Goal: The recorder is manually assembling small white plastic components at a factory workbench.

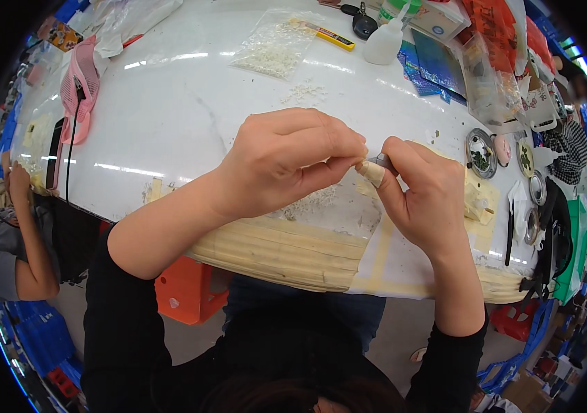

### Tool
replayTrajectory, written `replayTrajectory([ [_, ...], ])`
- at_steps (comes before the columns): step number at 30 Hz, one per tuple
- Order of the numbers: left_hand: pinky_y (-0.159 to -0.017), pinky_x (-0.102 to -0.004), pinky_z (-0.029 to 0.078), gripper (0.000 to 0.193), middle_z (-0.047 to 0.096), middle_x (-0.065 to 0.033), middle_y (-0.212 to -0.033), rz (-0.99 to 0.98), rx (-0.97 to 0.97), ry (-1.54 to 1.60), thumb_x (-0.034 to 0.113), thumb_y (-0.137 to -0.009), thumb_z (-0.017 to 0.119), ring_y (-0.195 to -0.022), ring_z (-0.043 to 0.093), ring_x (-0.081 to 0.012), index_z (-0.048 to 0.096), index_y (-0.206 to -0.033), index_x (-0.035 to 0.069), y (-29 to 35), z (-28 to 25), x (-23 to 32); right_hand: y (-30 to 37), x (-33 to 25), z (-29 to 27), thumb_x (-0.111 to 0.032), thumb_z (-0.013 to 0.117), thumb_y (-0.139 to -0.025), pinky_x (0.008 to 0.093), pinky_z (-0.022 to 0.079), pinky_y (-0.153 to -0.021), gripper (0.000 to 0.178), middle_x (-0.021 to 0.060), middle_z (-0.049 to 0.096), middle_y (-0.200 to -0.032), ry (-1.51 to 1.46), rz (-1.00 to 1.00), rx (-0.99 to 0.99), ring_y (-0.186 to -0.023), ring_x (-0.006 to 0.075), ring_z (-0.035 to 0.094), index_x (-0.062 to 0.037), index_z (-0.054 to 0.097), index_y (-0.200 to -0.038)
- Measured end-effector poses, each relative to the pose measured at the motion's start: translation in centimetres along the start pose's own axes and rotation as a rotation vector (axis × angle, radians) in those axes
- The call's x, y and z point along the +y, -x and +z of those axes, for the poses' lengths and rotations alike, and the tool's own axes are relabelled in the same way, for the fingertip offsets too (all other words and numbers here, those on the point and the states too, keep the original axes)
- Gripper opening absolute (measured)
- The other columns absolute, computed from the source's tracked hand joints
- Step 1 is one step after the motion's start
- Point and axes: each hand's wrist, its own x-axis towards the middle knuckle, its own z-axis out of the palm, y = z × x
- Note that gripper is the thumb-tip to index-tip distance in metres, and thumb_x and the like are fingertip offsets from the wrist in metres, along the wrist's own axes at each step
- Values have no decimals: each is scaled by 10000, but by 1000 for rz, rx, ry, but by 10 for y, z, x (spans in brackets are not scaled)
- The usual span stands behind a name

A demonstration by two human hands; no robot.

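Observation:
Above the table's near edge my two hands meet fingertip to fingertip. My left hand [286,155] is closed in a pinch; whatever is between its thumb and forefinger is too small to make out. My right hand [424,193] is closed too, its thumb wrapped in pale tape [372,173]. A small dark grey piece [384,162] shows between that thumb and the bent forefinger; its kind cannot be told. Small whitish bits [307,205] lie scattered on the table below the hands, with more bits [305,92] farther back.
A clear bag of white pieces [266,55] lies at the back beside a yellow cutter [335,38] and a white squeeze bottle [384,43]. Round metal tins [480,153] stand at right. A pink fan-like item [81,89] is at left, near another person's arm [28,227].

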Motion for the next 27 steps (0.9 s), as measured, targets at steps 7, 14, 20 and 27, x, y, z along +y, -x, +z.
replayTrajectory([
  [7, -747, -268, 568, 105, 702, -113, -905, -778, 17, 827, 88, -928, 619, -802, 675, -130, 650, -947, -11, -3, -2, 1, -2, 2, 0, -146, 728, -752, 312, 433, -481, 229, 41, 615, -681, -124, 91, -2, -566, 215, 595, -69, 516, -793],
  [14, -744, -257, 563, 156, 695, -97, -913, -846, -4, 897, 158, -940, 618, -810, 685, -142, 649, -956, 6, -4, -3, 1, -3, 0, 0, -84, 719, -736, 301, 447, -506, 212, 58, 631, -730, -189, 133, 34, -587, 199, 593, -60, 524, -818],
  [20, -777, -245, 554, 198, 690, -96, -950, -900, -77, 1076, 219, -970, 577, -860, 685, -147, 626, -1003, 30, -3, -2, -1, -2, -2, 0, 24, 651, -739, 264, 451, -514, 205, 60, 637, -792, -333, 132, 96, -597, 150, 582, -55, 627, -926],
  [27, -794, -255, 559, 194, 684, -98, -954, -896, -126, 1128, 223, -982, 556, -890, 685, -157, 607, -996, 36, -4, -3, 0, -3, -2, -2, 108, 584, -712, 259, 467, -535, 372, 74, 610, -771, -379, 46, 143, -605, 144, 581, -58, 680, -1030],
])
